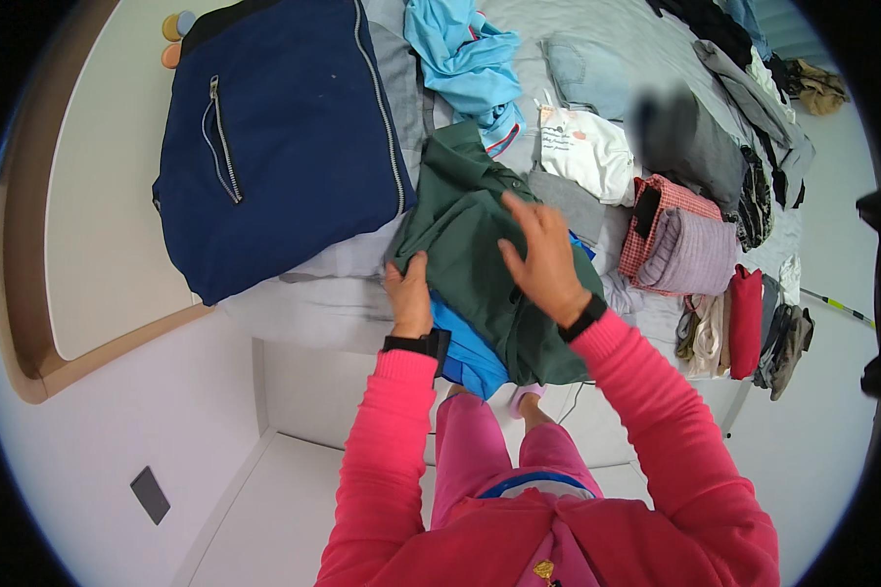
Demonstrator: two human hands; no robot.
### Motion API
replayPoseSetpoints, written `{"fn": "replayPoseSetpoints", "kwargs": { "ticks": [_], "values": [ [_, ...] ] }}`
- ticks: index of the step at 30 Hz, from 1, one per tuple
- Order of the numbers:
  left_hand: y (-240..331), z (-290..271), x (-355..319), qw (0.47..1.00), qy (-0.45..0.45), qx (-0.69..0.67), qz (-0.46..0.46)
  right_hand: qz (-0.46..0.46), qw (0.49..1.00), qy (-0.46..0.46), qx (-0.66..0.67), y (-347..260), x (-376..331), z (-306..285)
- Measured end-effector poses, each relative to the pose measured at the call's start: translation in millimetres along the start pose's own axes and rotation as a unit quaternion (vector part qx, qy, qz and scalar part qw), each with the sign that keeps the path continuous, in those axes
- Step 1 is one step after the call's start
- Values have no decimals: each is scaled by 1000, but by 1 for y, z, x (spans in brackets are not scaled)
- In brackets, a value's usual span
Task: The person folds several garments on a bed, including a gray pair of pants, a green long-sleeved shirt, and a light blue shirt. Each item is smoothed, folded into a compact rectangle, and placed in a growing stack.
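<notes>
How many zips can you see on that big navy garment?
2: a small zip left of its middle, and a long zip down its right edge. More may be hidden underneath.

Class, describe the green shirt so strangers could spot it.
Find the navy jacket, upper left. Just right of it, on the bed, lies the green shirt, touching the left hand. Its dark green stands out from the blue cloth beneath.

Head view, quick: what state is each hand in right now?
Left hand: at the edge of the green shirt; whether it grips cannot be told.
Right hand: open, fingers spread over the shirt, nothing visibly held.
</notes>
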State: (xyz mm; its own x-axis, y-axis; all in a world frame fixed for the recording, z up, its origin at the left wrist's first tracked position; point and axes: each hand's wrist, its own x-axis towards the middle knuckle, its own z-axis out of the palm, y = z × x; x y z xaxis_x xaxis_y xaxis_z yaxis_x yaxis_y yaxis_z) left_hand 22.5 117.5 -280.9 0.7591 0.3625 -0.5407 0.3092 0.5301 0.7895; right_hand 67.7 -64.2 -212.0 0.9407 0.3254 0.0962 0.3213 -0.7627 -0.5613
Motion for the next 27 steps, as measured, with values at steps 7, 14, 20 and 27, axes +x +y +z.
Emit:
{"fn": "replayPoseSetpoints", "kwargs": {
  "ticks": [7, 14, 20, 27],
  "values": [
    [7, -29, -24, 972, -65, 186, 125, 162, 966, -90, 181, -48, -47, 24],
    [19, -24, -17, 990, -93, 86, 63, 125, 904, -170, 372, -51, -97, 13],
    [45, 6, -54, 988, -157, -2, -11, 397, 718, -124, 558, -7, -106, 26],
    [51, 58, -108, 718, -432, 374, 397, 330, 445, -72, 829, 7, -135, -3]
  ]
}}
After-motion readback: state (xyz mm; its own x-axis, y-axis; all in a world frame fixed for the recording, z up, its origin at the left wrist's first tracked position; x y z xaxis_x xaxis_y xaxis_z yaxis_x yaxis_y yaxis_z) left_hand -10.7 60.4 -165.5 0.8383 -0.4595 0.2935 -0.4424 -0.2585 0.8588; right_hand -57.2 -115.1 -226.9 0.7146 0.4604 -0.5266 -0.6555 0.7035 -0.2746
